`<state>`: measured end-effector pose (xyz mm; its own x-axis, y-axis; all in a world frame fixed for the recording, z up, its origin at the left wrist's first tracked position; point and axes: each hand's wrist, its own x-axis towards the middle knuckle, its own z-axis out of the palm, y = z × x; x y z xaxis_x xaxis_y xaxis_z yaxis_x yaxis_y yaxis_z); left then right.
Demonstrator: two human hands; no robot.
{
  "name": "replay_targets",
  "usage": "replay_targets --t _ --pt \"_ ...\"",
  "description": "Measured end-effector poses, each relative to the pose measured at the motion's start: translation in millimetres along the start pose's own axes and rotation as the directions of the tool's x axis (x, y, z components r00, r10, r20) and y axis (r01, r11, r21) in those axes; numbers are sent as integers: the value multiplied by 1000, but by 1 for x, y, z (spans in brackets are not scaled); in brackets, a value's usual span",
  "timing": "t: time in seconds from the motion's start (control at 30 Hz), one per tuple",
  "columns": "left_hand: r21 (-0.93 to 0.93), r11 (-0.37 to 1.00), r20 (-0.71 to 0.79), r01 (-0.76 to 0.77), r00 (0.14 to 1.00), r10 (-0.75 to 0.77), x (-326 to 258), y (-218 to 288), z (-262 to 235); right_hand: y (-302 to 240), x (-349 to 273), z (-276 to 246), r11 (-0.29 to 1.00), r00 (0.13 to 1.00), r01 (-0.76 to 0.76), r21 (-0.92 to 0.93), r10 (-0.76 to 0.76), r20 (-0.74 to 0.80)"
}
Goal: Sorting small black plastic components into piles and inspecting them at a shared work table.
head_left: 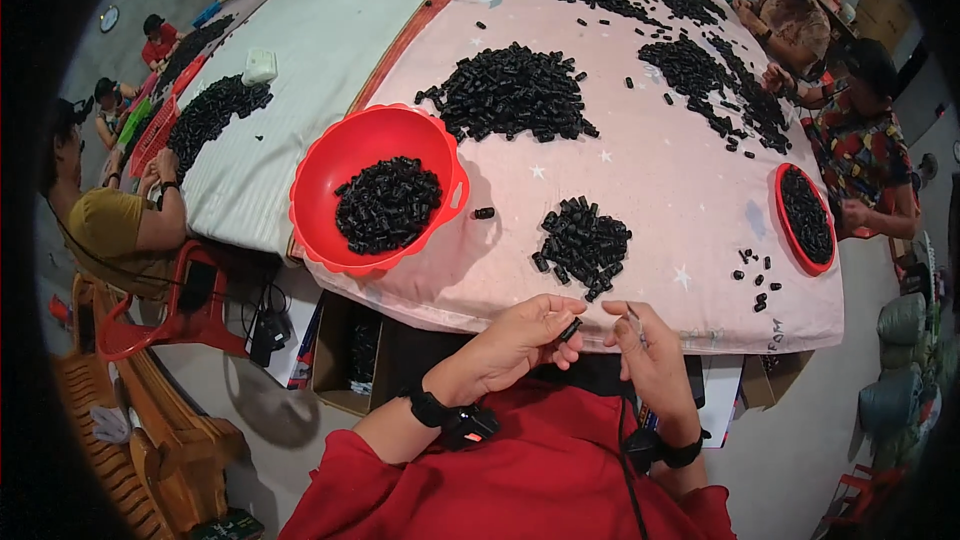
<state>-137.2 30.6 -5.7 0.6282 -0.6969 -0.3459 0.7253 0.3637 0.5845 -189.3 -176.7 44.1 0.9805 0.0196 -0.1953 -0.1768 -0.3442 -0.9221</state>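
My left hand (527, 332) is closed in a pinch on a small black cylindrical part (570, 329), just off the table's near edge. Beside it my right hand (648, 348) has its thumb and fingers curled together. Something thin and greyish (633, 312) shows at those fingers, too small to name. Just beyond both hands lies a small heap of the same black parts (583, 245) on the pink cloth (640, 170). To the left of that heap a scalloped red plastic bowl (318, 185) contains many more, and one loose part (484, 213) rests beside the bowl.
A larger black pile (515, 90) sits farther back. At the right edge stand a red basket (784, 202) of parts and several scattered pieces (757, 278). Co-workers (868, 140) sit along both sides. A red plastic chair (180, 305) and a cardboard box (345, 355) are at lower left.
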Motion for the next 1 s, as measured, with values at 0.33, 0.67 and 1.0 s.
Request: replay_targets --t 0.33,0.67,1.0 --pt "210 974 54 88 993 -102 10 8 3 18 2 16 990 988 129 64 -133 72" --pt "-16 1000 142 -8 990 10 11 -3 1 26 3 21 986 986 147 76 -140 -91" --pt "39 991 127 -131 984 125 15 -14 -1 20 6 28 945 919 306 -118 -325 -222"
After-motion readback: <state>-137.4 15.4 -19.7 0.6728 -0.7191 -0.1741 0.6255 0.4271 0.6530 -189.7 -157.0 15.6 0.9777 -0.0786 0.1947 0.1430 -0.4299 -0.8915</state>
